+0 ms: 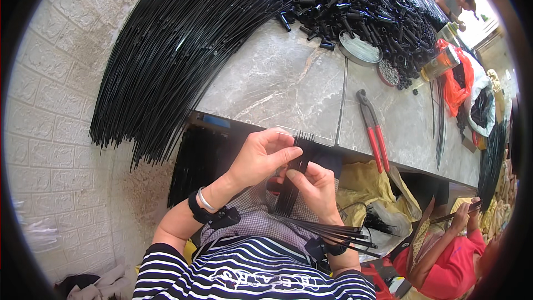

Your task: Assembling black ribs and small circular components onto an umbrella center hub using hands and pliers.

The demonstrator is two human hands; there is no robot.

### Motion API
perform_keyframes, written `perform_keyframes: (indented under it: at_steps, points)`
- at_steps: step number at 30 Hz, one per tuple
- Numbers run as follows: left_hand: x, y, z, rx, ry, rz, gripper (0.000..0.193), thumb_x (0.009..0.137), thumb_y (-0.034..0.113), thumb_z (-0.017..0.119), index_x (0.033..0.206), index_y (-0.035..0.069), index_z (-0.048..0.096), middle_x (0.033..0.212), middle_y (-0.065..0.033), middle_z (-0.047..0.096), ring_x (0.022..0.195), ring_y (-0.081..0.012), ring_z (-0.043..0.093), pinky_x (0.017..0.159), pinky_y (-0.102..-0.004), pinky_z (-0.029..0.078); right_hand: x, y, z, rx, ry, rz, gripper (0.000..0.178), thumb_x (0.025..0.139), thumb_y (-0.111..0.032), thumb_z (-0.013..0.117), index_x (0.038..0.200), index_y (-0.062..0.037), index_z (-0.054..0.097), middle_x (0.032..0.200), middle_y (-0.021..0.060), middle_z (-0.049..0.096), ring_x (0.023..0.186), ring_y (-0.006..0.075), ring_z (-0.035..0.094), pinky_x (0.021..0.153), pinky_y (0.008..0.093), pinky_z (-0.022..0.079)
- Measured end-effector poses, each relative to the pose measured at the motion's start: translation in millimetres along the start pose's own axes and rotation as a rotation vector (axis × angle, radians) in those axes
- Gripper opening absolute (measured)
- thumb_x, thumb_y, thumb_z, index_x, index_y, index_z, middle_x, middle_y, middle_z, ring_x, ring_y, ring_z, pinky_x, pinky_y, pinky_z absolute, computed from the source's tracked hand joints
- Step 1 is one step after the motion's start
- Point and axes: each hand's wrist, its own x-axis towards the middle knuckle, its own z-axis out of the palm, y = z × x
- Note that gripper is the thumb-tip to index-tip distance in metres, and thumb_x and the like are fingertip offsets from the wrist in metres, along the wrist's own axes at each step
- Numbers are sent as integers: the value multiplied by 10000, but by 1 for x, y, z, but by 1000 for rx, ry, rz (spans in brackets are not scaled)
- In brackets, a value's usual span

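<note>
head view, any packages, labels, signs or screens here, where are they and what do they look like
No screens or signs show.
Orange-red plastic bag: far right end of the stone table, crumpled.
White plastic bag: right beside the orange-red one, open, dark contents.
Clear jar: right side of the table near the pile of black tubes, amber tint, lying tilted.
Blue label strip: table's front edge, small rectangle.

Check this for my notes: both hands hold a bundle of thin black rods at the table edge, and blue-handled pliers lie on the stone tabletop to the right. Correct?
Not quite. The head view shows the pliers have red handles, not blue. The rest stands: the left hand and right hand hold the bundle of thin black rods at the edge of the stone tabletop.
</note>
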Motion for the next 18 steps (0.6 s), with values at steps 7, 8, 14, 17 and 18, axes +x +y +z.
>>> perform_keyframes:
  at_steps: [7,8,14,17,18]
  points:
    - [0,-5,-5,-16,6,6,112,866,50,667,944,0,605,797,-31,642,675,-81,615,581,-224,530,1,-1,1,57,1,29,148,911,-31,587,1025,31,660,885,59,689,807,96,633,735,226,513]
    - [0,-4,-5,-24,-5,12,110,870,47,660,949,1,600,802,-29,640,683,-80,615,588,-225,530,1,0,0,58,-3,29,151,912,-32,586,1027,31,660,887,59,688,809,99,634,738,229,514]
    - [1,1,-8,-2,-52,-20,111,879,51,650,951,1,582,814,-21,634,717,-79,617,622,-225,524,2,0,1,71,-9,31,164,917,-35,579,1046,36,650,898,63,686,809,108,636,746,240,522]
    - [2,2,-9,42,-37,7,125,875,61,657,948,-4,579,810,-22,633,715,-77,616,630,-223,520,3,0,1,63,-22,37,164,919,-39,577,1047,36,648,907,67,686,810,110,638,748,241,523]
    - [2,1,-10,56,-35,11,135,873,66,661,950,-6,577,806,-23,633,712,-76,615,632,-223,519,3,0,1,63,-24,38,164,919,-39,577,1047,36,648,907,67,686,810,110,638,748,241,523]
